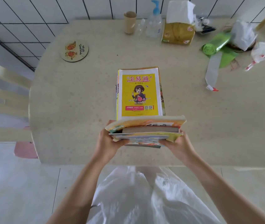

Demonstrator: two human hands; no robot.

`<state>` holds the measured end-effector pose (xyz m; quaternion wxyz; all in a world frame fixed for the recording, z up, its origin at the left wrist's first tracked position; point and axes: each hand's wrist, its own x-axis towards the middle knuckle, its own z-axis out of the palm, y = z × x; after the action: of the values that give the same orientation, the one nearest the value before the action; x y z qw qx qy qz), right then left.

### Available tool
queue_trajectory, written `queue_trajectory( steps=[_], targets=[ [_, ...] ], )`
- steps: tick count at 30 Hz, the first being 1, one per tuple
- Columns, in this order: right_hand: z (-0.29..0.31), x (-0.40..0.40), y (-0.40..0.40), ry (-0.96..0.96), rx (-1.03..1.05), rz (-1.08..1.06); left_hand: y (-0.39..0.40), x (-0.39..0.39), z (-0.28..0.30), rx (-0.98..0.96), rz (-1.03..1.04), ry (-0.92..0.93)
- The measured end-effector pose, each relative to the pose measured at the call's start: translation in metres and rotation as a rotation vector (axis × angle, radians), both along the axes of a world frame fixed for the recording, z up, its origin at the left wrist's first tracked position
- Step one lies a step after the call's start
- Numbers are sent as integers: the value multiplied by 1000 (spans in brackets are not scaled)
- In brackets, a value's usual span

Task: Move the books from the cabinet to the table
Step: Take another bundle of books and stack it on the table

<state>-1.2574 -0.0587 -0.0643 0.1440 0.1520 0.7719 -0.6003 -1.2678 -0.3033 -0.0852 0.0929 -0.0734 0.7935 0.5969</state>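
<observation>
Both hands, left and right, grip a bundle of books by its ends over the table's near edge. A stack lies just beyond, at twelve o'clock. Delivery step; next, likely lower the bundle onto it squarely.

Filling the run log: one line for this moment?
both hands hold book bundle | over table | near yellow-covered stack

Bare forearms, no sleeves in view, white glossy crinkled garment below, dark band at left elbow
</observation>
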Motion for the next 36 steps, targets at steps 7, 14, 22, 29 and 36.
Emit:
queue_trajectory(
  steps=[7, 14, 22, 29, 36],
  targets=[
    [-11, 6, 4, 11, 80, 81, 5, 11, -8, 36, 2, -22],
    [-16, 11, 5, 120, 50, 202, 12, 7, -11, 95, -66, -59],
    [-26, 5, 5, 30, 109, 103, 9, 9, -22, 20, -4, -72],
    [-30, -9, 14, -26, 109, 143, 5, -3, -16, -23, 48, -115],
    [5, -42, 23, -20, -50, 221, 5, -34, 27, 54, 2, -114]
  ],
)
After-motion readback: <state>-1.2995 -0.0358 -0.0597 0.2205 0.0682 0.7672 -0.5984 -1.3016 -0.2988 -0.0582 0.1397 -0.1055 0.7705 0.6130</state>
